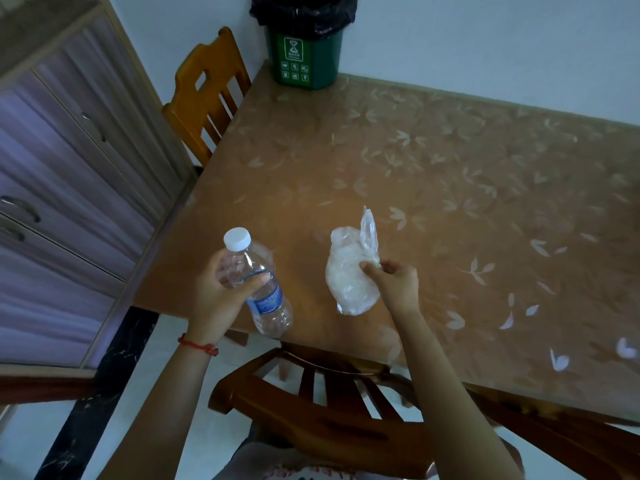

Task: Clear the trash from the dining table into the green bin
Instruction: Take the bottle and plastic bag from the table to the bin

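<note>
My left hand point(221, 292) grips an empty clear plastic bottle point(266, 299) with a white cap and blue label, held tilted over the table's near left corner. My right hand point(394, 282) pinches a crumpled clear plastic bag point(349, 282) above the near part of the dining table point(450, 188). The green bin point(304, 53), lined with a black bag, stands on the table's far left corner against the wall.
A wooden chair point(207, 95) stands at the table's left side near the bin. Another wooden chair point(311, 410) is pushed in just below my arms. A purple-fronted cabinet point(62, 188) fills the left. The table carries a leaf-patterned cover.
</note>
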### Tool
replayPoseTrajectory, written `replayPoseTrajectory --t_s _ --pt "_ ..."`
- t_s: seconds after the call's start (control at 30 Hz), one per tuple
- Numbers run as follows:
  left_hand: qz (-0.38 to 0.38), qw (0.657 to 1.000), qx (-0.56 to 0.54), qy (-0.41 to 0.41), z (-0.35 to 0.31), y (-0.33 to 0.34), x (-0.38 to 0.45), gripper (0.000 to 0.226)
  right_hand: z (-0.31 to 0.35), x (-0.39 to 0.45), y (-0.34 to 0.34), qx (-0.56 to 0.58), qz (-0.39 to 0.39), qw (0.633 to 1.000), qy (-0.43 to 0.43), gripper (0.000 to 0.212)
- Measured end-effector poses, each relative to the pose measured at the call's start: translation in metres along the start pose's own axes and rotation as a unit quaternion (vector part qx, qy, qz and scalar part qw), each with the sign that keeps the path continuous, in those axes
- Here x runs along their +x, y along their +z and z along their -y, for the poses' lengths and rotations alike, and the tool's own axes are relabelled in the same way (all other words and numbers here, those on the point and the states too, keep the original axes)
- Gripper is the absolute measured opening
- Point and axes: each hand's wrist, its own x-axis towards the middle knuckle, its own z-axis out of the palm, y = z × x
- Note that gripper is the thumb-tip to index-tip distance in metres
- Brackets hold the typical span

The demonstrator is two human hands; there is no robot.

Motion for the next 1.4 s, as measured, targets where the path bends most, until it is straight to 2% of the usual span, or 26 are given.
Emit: replayPoseTrajectory --t_s 0.13,0.23,0.27,0.33,0.53,0.63,0.7,0.77,0.83,0.97,1.2,1.4 --pt "-0.034 0.999 -0.008 0.018 -0.001 -0.015 -0.005 0.046 0.012 -0.014 0.007 0.004 0.008 0.999 -0.032 0.012" --pt "-0.069 0.997 -0.003 0.023 0.002 -0.030 -0.012 0.047 0.016 -0.020 0.015 0.014 0.038 0.998 -0.046 0.003" --pt "-0.083 0.996 -0.007 0.019 0.002 -0.035 -0.015 0.046 0.017 -0.023 0.018 0.017 0.051 0.997 -0.048 0.005" --pt "-0.127 0.992 -0.018 0.012 0.001 -0.044 -0.025 0.042 0.021 -0.026 0.023 0.024 0.075 0.996 -0.052 0.013" --pt "-0.256 0.966 -0.043 0.007 0.003 -0.079 -0.064 0.039 0.041 -0.041 0.050 0.020 0.168 0.982 -0.084 0.005" --pt "-0.314 0.949 -0.019 0.002 0.013 -0.102 -0.089 0.039 0.053 -0.052 0.071 0.010 0.220 0.971 -0.095 0.012" --pt "-0.343 0.939 -0.019 -0.010 0.021 -0.115 -0.107 0.039 0.062 -0.063 0.085 0.004 0.254 0.960 -0.116 0.013" --pt "-0.372 0.928 -0.017 -0.024 0.029 -0.128 -0.128 0.040 0.070 -0.078 0.102 0.008 0.288 0.949 -0.133 0.004" --pt "-0.394 0.918 0.002 -0.031 0.034 -0.138 -0.149 0.042 0.076 -0.094 0.117 0.011 0.316 0.937 -0.148 0.009" --pt "-0.451 0.891 0.015 -0.049 0.045 -0.163 -0.192 0.047 0.081 -0.132 0.157 -0.007 0.377 0.915 -0.142 0.004" --pt "-0.510 0.854 0.004 -0.103 0.080 -0.212 -0.259 0.053 0.080 -0.212 0.222 -0.063 0.438 0.878 -0.181 0.011" --pt "-0.543 0.828 0.024 -0.139 0.111 -0.263 -0.317 0.051 0.063 -0.291 0.278 -0.108 0.511 0.827 -0.208 0.006"
